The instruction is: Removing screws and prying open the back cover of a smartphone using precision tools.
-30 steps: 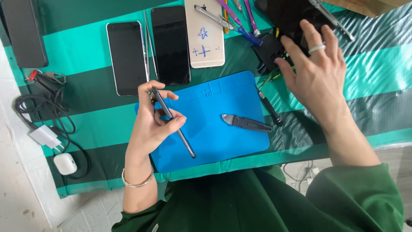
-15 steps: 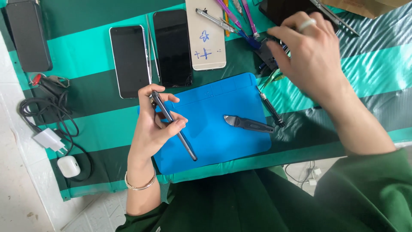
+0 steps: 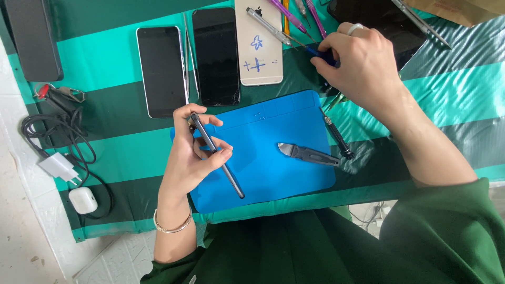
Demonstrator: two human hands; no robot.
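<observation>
Holding a thin dark phone (image 3: 215, 153) edge-up over the left part of the blue mat (image 3: 273, 158), the left hand (image 3: 192, 158) was closed around it, thumb and fingers pinching its sides. The right hand (image 3: 363, 66) reached beyond the mat's far right corner, its fingers curled on a blue-handled tool (image 3: 321, 55) among the pens and drivers there. A grey pry tool (image 3: 310, 154) lay on the mat's right half, and a black screwdriver (image 3: 336, 135) rested along its right edge. Three phones (image 3: 215, 55) lay face-up just beyond the mat's far edge. The step looked like tool selection; the next move would call for bringing that tool to the held phone while keeping it steady above the mat.
</observation>
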